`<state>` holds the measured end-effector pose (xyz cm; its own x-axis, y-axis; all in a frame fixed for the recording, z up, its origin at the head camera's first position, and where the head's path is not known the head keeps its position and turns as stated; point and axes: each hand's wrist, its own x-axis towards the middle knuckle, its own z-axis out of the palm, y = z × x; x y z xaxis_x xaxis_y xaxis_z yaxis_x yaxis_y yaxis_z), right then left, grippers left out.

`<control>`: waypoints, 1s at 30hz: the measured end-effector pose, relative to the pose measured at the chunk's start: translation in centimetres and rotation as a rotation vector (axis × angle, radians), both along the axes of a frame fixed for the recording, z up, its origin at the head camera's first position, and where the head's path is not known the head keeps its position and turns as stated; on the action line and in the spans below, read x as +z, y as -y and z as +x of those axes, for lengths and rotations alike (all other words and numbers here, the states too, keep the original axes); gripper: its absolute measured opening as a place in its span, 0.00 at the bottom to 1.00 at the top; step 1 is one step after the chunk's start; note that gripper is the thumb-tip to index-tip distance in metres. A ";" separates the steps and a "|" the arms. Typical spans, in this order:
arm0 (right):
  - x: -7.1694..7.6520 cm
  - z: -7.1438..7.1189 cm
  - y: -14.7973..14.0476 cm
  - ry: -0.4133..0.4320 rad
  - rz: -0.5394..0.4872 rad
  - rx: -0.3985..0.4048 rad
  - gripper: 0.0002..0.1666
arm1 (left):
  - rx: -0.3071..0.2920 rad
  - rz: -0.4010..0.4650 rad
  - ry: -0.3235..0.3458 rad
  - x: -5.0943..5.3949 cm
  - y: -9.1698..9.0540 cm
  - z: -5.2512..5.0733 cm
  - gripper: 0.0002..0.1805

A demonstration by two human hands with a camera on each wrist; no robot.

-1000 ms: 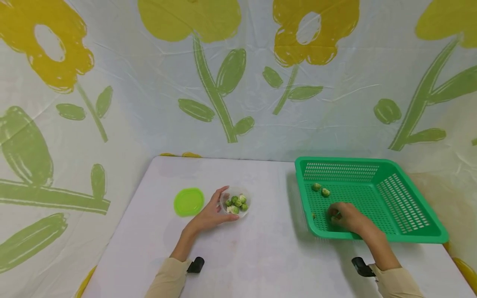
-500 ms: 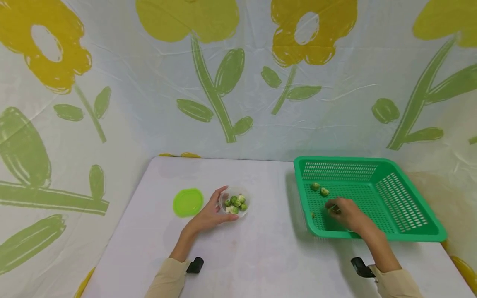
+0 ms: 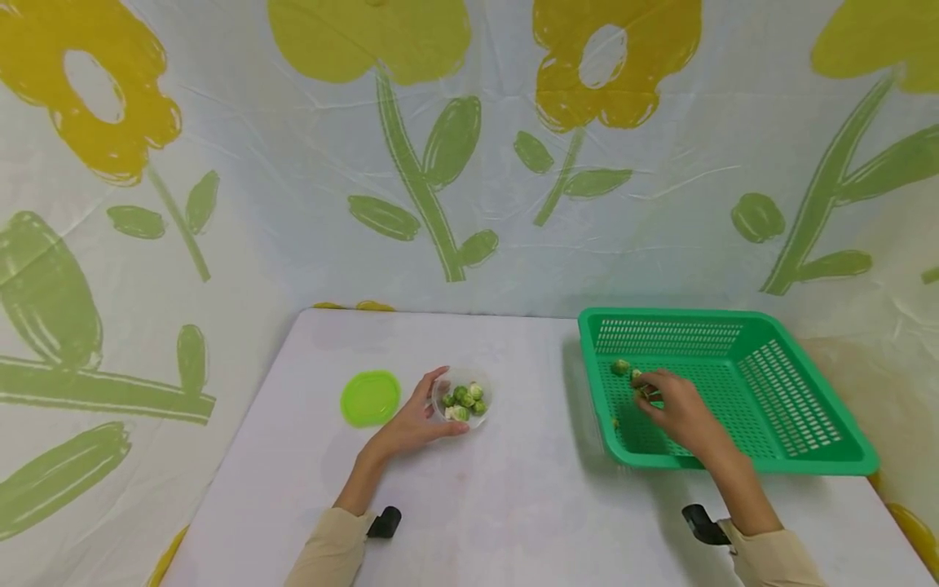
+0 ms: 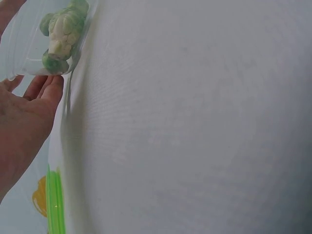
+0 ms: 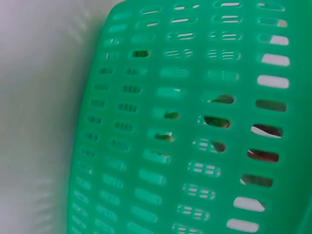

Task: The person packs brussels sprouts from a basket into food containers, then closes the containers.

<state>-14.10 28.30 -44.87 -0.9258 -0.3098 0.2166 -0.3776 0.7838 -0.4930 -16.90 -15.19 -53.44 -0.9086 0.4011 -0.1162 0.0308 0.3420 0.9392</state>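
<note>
My left hand (image 3: 414, 420) holds a clear plastic container (image 4: 29, 48) on the table, thumb and fingers spread around its side. Several Brussels sprouts (image 3: 467, 399) lie in it, with paler pieces among them. To its left is a bright green lid (image 3: 370, 399). Inside the green basket (image 3: 734, 465), my right hand (image 3: 678, 408) pinches a small Brussels sprout (image 3: 645, 391), partly hidden by the fingers. Another sprout (image 3: 620, 367) lies beyond the fingertips, with one more partly covered beside it. The right wrist view shows mostly the basket's slotted wall (image 5: 141, 175).
A small bit (image 3: 615, 422) lies near the basket's left wall. The white table (image 3: 513, 505) reaches a flower-printed sheet (image 3: 513, 244) behind and at the left. The basket's raised rim surrounds the right hand.
My right hand has risen and moved forward and left inside the basket, with the small sprout in its fingers, toward the other sprouts. The left hand and container have stayed in place.
</note>
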 end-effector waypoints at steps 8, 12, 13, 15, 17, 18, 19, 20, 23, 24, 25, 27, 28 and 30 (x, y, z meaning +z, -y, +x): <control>0.8 -0.1 1.3 -0.120 -0.062 -0.023 0.13 | 0.003 0.006 0.007 0.1 0.0 0.1 0.60; 1.2 -0.2 2.1 -0.183 -0.087 -0.030 0.13 | 0.001 0.002 0.006 0.1 0.0 0.0 0.60; 1.3 -0.1 2.3 -0.195 -0.093 -0.032 0.14 | 0.000 0.002 0.002 0.1 0.0 0.0 0.59; 1.4 -0.1 2.7 -0.212 -0.107 -0.036 0.14 | 0.001 0.002 0.000 0.1 0.0 0.0 0.59; 1.6 -0.1 3.1 -0.225 -0.121 -0.040 0.14 | 0.002 0.003 0.001 0.1 0.1 0.0 0.59; 1.6 -0.1 3.2 -0.228 -0.128 -0.042 0.14 | 0.001 0.005 0.000 0.1 0.1 0.0 0.60; 1.7 -0.1 3.4 -0.237 -0.129 -0.042 0.14 | -0.001 0.005 0.000 0.1 0.1 0.0 0.60; 1.7 -0.1 3.6 -0.242 -0.132 -0.041 0.14 | 0.000 0.003 0.002 0.1 0.1 0.1 0.60; 1.8 0.0 4.2 -0.268 -0.143 -0.041 0.15 | -0.003 -0.003 0.003 0.1 0.2 0.1 0.60; 1.8 0.0 4.4 -0.274 -0.147 -0.040 0.16 | -0.005 -0.002 0.004 0.1 0.1 0.1 0.60; 1.8 0.0 4.6 -0.285 -0.149 -0.038 0.15 | -0.005 -0.004 0.003 0.1 0.1 0.1 0.60; 1.8 0.0 5.0 -0.297 -0.165 -0.031 0.15 | -0.009 -0.001 0.002 0.1 0.1 0.0 0.61; 1.8 0.0 5.1 -0.301 -0.172 -0.029 0.15 | -0.010 0.001 0.000 0.0 0.1 0.0 0.61; 1.8 -0.1 5.4 -0.310 -0.181 -0.029 0.15 | -0.014 0.007 -0.003 -0.1 0.1 0.0 0.61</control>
